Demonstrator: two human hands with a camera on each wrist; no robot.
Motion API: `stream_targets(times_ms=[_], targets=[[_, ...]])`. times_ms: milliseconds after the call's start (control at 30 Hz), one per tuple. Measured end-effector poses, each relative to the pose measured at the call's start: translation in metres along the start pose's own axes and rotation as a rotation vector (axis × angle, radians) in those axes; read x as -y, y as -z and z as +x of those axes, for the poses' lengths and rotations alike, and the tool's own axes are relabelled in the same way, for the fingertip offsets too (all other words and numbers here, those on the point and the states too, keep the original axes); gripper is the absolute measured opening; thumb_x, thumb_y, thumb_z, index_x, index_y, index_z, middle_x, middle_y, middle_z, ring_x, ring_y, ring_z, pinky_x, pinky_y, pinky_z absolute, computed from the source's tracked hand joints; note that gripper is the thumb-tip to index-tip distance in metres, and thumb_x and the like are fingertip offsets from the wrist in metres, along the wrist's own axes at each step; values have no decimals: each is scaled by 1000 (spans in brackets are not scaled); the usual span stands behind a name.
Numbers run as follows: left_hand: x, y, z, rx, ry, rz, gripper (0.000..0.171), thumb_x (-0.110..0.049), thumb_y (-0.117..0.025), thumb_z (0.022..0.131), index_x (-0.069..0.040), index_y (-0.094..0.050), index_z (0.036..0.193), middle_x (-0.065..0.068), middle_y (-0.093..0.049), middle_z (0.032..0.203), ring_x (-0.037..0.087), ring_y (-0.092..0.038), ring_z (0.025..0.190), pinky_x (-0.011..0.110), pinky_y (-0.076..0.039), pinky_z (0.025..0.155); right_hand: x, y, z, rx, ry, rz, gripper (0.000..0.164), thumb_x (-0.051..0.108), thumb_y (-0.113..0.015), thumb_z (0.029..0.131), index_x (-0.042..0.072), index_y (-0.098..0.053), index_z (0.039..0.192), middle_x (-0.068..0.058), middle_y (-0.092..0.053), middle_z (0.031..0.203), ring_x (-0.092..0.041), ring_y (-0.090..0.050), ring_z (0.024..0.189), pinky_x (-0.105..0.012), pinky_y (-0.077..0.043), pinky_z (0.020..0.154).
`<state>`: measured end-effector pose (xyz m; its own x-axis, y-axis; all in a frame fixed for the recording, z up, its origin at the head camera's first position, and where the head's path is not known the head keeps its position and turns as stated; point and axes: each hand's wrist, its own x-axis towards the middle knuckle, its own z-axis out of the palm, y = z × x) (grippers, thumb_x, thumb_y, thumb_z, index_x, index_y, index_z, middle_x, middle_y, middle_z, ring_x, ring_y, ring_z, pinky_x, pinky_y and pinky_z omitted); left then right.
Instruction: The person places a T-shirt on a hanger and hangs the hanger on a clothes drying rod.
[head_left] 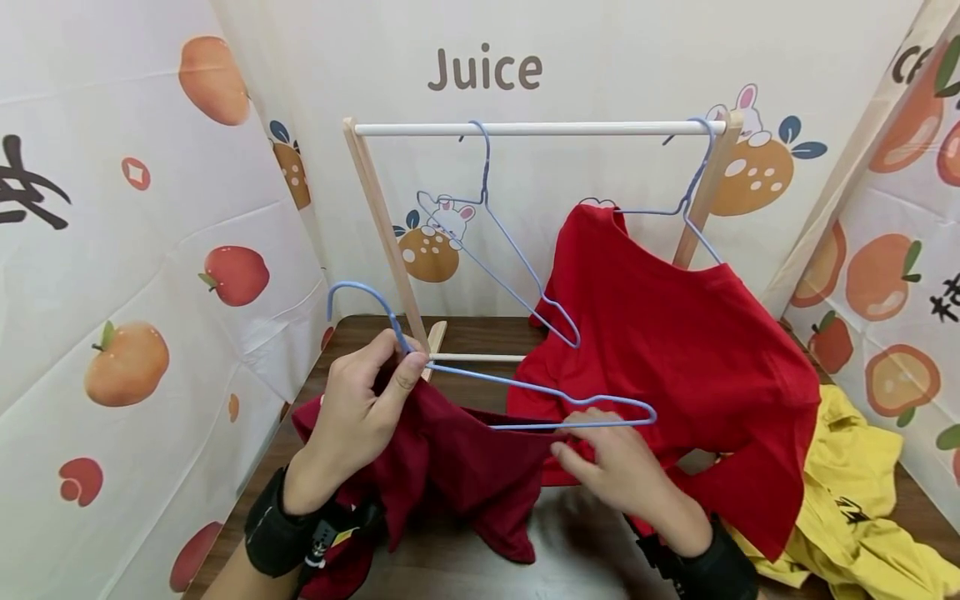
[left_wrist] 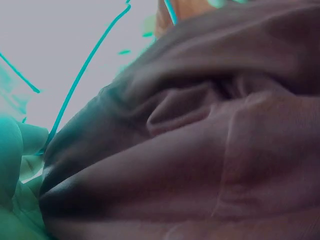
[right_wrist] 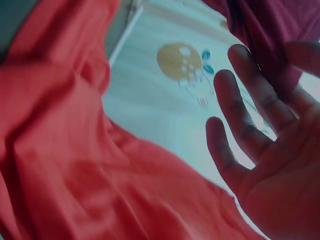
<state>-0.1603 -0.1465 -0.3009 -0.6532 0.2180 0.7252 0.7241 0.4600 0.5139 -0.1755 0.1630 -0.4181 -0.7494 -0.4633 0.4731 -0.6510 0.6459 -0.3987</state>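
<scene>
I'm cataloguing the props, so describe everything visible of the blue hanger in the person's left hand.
The blue hanger is thin and wire-like, perhaps coated. Its curved hook rises up and leftward, off the clothes rack; the left hand pinches it near the hook's base. One arm runs right, dips at a notch near its rounded end, then turns back as the lower bar, which disappears at the maroon garment's edge. The other arm is hidden. The right hand is at the lower bar; contact is unclear.
</scene>
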Motion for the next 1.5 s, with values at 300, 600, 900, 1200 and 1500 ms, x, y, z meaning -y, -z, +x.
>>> stream_targets(times_ms=[300,600,900,1200,1500], targets=[[20,7,-16,27,51,98,6,-7,-64,100,-11,-67,97,-9,-50,69,5,-42,61,20,-36,56,-6,38,-6,-110,-116,-12,21,12,-77,89,29,-74,101,20,-69,97,-7,-59,90,-34,-52,79],[30,10,-28,95,65,119,8,-7,-64,99,-15,-67,99,-13,-48,68,3,-42,60,19,-38,57,-9,59,-8,-135,-34,133,30,0,-72,89,30,-68,92,20,-64,85,0,-57,75,-22,-50,70],[33,5,-35,225,36,147,15,-14,-66,99,-24,-61,89,-17,-47,68,1,-43,64,19,-40,60,-10,70,-12,-139,-31,148,35,-2,-71,90,33,-67,92,20,-66,87,0,-59,79,-21,-50,73],[30,-2,-39,232,-51,190,11,-13,-69,97,-22,-65,93,-16,-60,80,-1,-52,73,19,-46,67,-3,76,-13,-135,-3,194,35,-3,-70,90,31,-68,92,18,-67,88,-1,-61,80,-19,-50,75],[24,-11,-42,250,-61,86,9,-12,-66,100,-20,-65,96,-10,-65,88,3,-56,80,20,-49,73,11,76,-10,-33,-3,332,32,0,-64,97,32,-67,103,14,-68,89,-4,-62,77,-22,-52,72]])
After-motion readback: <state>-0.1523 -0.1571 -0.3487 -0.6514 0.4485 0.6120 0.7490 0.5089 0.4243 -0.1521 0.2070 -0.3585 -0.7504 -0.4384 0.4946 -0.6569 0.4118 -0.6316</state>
